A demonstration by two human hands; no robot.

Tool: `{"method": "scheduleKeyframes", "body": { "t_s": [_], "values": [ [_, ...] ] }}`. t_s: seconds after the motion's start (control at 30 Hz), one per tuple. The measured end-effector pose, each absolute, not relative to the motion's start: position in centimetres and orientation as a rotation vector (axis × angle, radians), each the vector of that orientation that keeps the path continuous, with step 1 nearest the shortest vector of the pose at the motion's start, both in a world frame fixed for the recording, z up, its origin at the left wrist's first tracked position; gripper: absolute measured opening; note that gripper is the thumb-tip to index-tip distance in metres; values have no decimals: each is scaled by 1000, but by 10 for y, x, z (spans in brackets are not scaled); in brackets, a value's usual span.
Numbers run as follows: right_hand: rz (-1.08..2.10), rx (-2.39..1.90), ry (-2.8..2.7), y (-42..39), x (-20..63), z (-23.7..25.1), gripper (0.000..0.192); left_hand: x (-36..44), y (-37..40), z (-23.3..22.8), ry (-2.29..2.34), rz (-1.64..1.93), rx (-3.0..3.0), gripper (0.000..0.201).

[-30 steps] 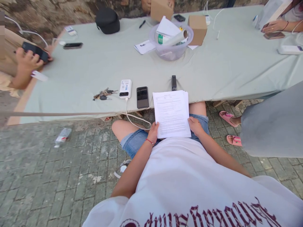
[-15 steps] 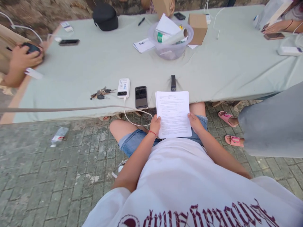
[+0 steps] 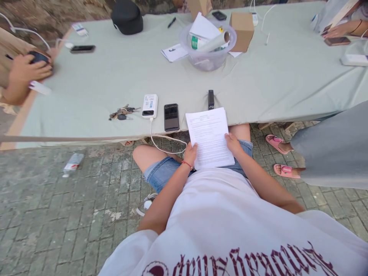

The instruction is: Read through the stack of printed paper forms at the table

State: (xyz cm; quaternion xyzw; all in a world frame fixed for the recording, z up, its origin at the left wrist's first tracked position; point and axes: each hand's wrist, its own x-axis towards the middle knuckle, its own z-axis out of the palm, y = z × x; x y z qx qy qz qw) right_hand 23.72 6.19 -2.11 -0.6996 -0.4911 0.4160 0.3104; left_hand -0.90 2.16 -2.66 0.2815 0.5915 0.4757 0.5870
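The stack of white printed paper sheets sits over the person's lap, its far edge lying on the near edge of the tabletop. The left hand pinches the stack's lower left edge, thumb on top; the right hand pinches its right edge the same way. Compared with half a second ago, the stack has turned a little, its top now leaning to the left, and the fanned edges seen a second ago are squared up. The long axis runs from the person's belly away toward the tabletop, with the heading line at the far end.

Just left of the stack on the pale green cloth lies a black smartphone, then a white power bank with a white cable drooping off the edge, then a bunch of keys. Just beyond the stack's far edge is a small black stapler-like bar. Well beyond that stands a clear plastic bowl holding rolled paper, with a brown cardboard box at its right and a black cap far to its left. Another person's hand rests at the tabletop's left end, well left of the stack. Right of the stack, pink sandals stand on the grey brick paving, where a plastic bottle lies far left.
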Motion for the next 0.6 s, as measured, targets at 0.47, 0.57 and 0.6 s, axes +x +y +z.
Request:
{"method": "scheduleKeyframes", "body": {
  "t_s": [0.47, 0.57, 0.6],
  "values": [
    [1109, -1905, -1299, 67, 236, -29, 43, -15, 14, -26, 1172, 1065, 366, 70],
    [1063, -1870, -1365, 66, 238, -31, 47, -15, 8, -27, 1094, 902, 358, 61],
    [1034, -1847, -1407, 65, 239, -32, 48, -14, 7, -27, 1087, 879, 359, 58]
  ]
}}
